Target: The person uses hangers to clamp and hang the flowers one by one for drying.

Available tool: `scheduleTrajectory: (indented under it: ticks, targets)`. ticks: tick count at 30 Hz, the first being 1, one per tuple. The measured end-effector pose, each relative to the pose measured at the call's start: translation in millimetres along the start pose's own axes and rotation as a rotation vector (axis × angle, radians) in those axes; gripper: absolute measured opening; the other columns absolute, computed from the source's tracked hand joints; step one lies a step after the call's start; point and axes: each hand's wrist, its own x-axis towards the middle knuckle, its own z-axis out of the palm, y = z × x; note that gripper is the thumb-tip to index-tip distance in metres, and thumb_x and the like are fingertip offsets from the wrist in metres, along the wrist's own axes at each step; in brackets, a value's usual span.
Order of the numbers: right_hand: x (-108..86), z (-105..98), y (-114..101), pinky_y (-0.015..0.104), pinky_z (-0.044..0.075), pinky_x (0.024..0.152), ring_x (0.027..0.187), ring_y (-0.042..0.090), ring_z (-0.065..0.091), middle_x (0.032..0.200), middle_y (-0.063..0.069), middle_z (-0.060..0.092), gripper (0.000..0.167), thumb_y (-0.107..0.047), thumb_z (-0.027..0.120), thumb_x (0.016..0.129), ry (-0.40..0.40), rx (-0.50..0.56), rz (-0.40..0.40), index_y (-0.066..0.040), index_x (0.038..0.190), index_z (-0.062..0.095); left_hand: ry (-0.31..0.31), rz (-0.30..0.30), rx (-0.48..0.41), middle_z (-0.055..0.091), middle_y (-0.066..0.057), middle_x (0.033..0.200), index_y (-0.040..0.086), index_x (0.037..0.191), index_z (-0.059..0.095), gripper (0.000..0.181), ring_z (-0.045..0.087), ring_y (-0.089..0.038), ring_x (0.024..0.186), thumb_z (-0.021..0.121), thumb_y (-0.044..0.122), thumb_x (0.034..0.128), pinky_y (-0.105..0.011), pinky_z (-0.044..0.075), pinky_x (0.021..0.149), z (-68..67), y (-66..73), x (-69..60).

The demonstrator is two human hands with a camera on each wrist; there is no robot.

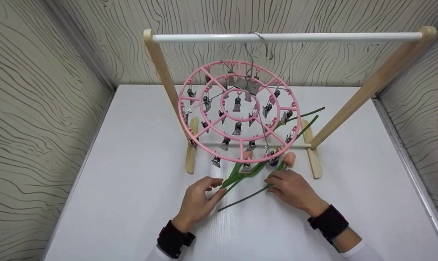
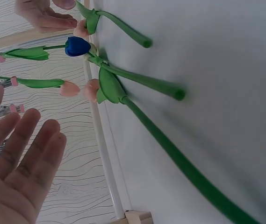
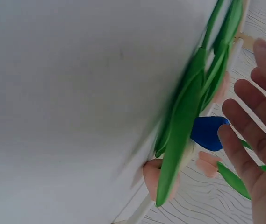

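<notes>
Because the loose peach tulip (image 1: 290, 159), lying on the desk (image 1: 132, 163) just right of the head view's lower centre, looked artificial, it was probably light and hard to damage. Its long green stem (image 1: 245, 199) seemed springy and smooth, likely to flex a little or roll between fingertips. To its left lay a leafy tulip (image 1: 234, 177). On either, the bare stem below the leaves seemed the surest hold, since the leaves looked floppy and the petals soft enough to dent.

The left hand (image 1: 198, 200) slanted up from the bottom centre, thumb and forefinger parted beside the leafy tulip's lower end; its wrist view showed the fingers fairly straight, wide and holding nothing. From the lower right, the right hand (image 1: 293, 186) bent over the peach tulip's upper stem, fingers extended and gripping nothing in its own view; whether a tip brushed the leaf could not be told. Above, a blue tulip (image 2: 78, 46) hung head down from the pink hanger (image 1: 241, 160).
</notes>
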Motion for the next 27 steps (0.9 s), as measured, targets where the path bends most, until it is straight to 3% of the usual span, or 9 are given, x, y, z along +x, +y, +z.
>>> scheduleTrajectory:
  ticks: [7, 18, 22, 27]
  targets:
    - [0.7, 9.6, 7.8, 0.033, 0.056, 0.083, 0.096, 0.014, 0.064, 0.096, -0.005, 0.069, 0.02, -0.022, 0.082, 0.075, -0.11, -0.087, 0.008, -0.023, 0.093, 0.075, -0.008, -0.05, -0.011, 0.074, 0.003, 0.098, 0.021, 0.109, 0.067, 0.028, 0.07, -0.014, 0.088, 0.064, 0.043, 0.0907, -0.024, 0.059, 0.074, 6.4, -5.2, -5.2]
    - [-9.1, 8.2, 8.7, 0.032, 0.056, 0.082, 0.09, 0.013, 0.059, 0.095, -0.004, 0.066, 0.011, -0.016, 0.072, 0.085, -0.14, -0.145, 0.047, -0.022, 0.093, 0.068, 0.019, -0.022, -0.061, 0.073, 0.001, 0.101, 0.021, 0.111, 0.066, 0.03, 0.071, -0.016, 0.09, 0.064, 0.042, 0.0909, -0.027, 0.061, 0.075, 5.2, -11.8, -7.3]
    - [-13.6, -1.0, 7.6, 0.029, 0.056, 0.079, 0.087, 0.01, 0.061, 0.091, -0.006, 0.066, 0.015, -0.013, 0.075, 0.082, -0.08, -0.106, 0.095, -0.022, 0.092, 0.07, 0.023, -0.028, -0.135, 0.073, 0.001, 0.103, 0.022, 0.113, 0.065, 0.032, 0.071, -0.018, 0.091, 0.067, 0.043, 0.0886, -0.03, 0.061, 0.076, 0.5, -9.2, -7.1]
    - [-15.2, -11.5, 2.9, 0.021, 0.055, 0.074, 0.084, 0.003, 0.062, 0.089, -0.011, 0.065, 0.024, -0.007, 0.081, 0.074, 0.06, 0.041, 0.123, -0.021, 0.09, 0.07, 0.004, -0.103, -0.298, 0.072, 0.004, 0.106, 0.027, 0.115, 0.063, 0.038, 0.07, -0.013, 0.093, 0.075, 0.039, 0.0818, -0.034, 0.062, 0.078, -0.5, 0.8, -7.3]
